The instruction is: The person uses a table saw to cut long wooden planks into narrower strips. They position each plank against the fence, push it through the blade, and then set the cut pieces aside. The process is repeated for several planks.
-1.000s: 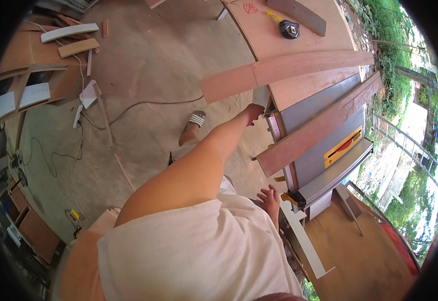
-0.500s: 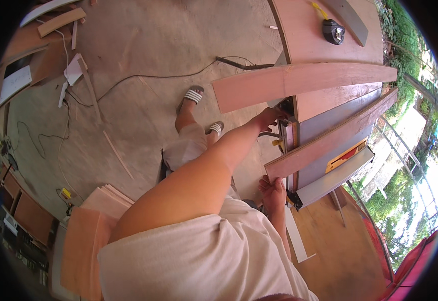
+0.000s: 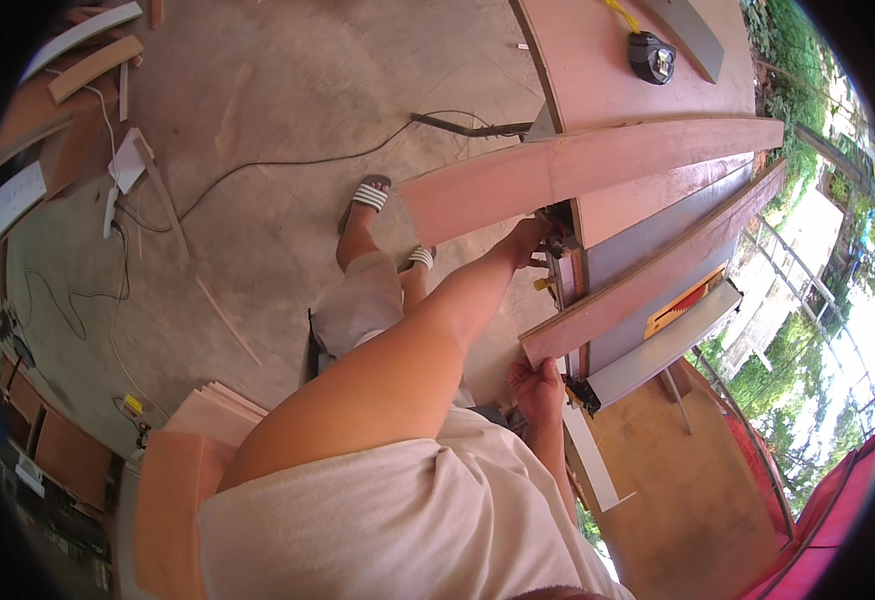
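My right hand pinches the near end of a long reddish-brown wooden board, thumb against its edge. This board lies across the grey top of a table saw. Beyond it, a red blade shows in an orange insert, beside a long pale metal fence. My left hand is stretched out to a black fitting at the saw's front rail, fingers curled there; what they grip is partly hidden. Above that hand, a second, wider board has its left end sticking out over the floor.
A black tape measure and a grey strip lie on a wooden panel at the top. Stacked boards stand at lower left. A cable and wood offcuts lie on the concrete floor, near a person's sandalled feet.
The whole view has shifted slightly, with most things a little further left. Both hands keep their places, at the board's end and at the rail.
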Demonstrator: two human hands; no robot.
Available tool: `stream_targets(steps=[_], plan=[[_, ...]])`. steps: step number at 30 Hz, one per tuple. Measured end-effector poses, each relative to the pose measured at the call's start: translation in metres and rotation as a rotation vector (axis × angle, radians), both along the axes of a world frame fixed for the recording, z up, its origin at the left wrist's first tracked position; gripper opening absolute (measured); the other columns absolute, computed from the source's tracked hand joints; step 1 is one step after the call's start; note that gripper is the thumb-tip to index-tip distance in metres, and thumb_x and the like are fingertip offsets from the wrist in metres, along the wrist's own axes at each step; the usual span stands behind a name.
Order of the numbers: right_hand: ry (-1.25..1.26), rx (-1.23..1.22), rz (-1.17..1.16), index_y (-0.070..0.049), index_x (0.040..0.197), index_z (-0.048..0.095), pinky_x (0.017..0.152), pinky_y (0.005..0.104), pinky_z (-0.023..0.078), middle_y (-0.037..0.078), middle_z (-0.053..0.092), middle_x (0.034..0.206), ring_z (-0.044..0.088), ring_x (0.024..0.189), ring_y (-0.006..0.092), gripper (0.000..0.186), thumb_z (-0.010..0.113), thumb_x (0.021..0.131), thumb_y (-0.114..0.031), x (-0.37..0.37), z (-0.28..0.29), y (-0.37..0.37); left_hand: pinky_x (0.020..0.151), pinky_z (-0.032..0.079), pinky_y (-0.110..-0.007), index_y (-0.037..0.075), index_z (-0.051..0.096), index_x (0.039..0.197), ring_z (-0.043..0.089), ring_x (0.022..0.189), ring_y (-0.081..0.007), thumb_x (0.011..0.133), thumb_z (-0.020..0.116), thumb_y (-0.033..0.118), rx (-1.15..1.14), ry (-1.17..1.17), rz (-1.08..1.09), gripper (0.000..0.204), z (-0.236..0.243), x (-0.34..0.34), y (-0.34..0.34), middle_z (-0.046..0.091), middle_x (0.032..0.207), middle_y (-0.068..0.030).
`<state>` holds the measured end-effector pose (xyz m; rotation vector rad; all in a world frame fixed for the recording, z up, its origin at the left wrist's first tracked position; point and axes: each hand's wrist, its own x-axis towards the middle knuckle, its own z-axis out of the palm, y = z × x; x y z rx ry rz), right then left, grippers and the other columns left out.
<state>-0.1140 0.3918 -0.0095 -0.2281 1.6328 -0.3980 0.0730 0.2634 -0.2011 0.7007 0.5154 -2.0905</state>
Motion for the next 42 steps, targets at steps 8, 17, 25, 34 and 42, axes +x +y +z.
stream_targets(steps=[8,17,25,34,42], plan=[[-0.012,-0.041,-0.043,-0.009,0.11,0.054,0.075,0.0449,0.049,0.01,0.062,0.097,0.061,0.087,0.0282,0.035,0.038,0.101,-0.039,0.002,-0.004,0.006,0.087,0.047,-0.048,0.011,0.058,0.118,0.055,0.105,-0.0216,0.093,0.052,0.024,0.115,0.032,0.017,0.029,-0.017,-0.028,-0.002,0.056,0.12,-0.0026],[-0.025,-0.063,-0.064,-0.011,0.11,0.054,0.076,0.045,0.048,0.009,0.062,0.097,0.06,0.088,0.0279,0.032,0.038,0.101,-0.038,-0.003,-0.007,0.011,0.096,0.042,-0.052,0.014,0.051,0.134,0.053,0.116,-0.0261,0.094,0.049,0.023,0.057,-0.108,-0.043,0.041,-0.001,-0.009,-0.002,0.049,0.138,-0.0035],[-0.071,-0.055,-0.054,-0.012,0.106,0.054,0.073,0.0454,0.052,0.01,0.064,0.098,0.063,0.087,0.0295,0.024,0.046,0.099,-0.034,-0.009,-0.006,0.005,0.096,0.043,-0.047,0.016,0.054,0.131,0.056,0.111,-0.0206,0.093,0.052,0.021,0.048,-0.113,0.01,0.039,-0.001,-0.03,0.008,0.056,0.128,-0.0048],[-0.106,-0.053,-0.078,-0.013,0.111,0.057,0.078,0.0487,0.049,0.011,0.064,0.1,0.062,0.088,0.0302,0.031,0.048,0.097,-0.039,-0.014,-0.013,0.007,0.086,0.051,-0.04,0.015,0.059,0.117,0.061,0.098,-0.0194,0.084,0.07,0.024,-0.62,-0.401,0.356,0.036,-0.019,-0.063,0.016,0.062,0.112,0.0003],[-0.184,-0.01,-0.239,-0.012,0.116,0.055,0.081,0.0469,0.047,0.009,0.063,0.105,0.06,0.094,0.0298,0.046,0.04,0.097,-0.051,-0.001,-0.019,0.02,0.078,0.051,-0.035,0.01,0.06,0.106,0.063,0.093,-0.0219,0.082,0.069,0.023,-0.67,-0.543,0.088,0.029,-0.011,-0.05,0.0,0.064,0.104,-0.0053]])
